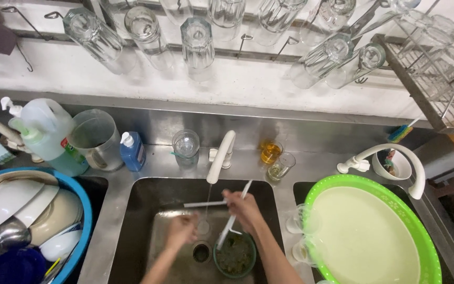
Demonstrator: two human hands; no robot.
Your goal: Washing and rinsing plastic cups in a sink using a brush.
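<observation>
I am seeing a big clear jug with green soap and a pump standing at the back left of the sink. A small blue pump bottle with a white label is standing just right of it.

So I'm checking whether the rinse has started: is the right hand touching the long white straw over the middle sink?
Touching. The head view shows the right hand closed around the long white straw, which runs through the grip and sticks out above and below it.

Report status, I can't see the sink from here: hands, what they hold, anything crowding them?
Left hand under tap stream. Right hand gripping white straws. Green bowl right below them.
</observation>
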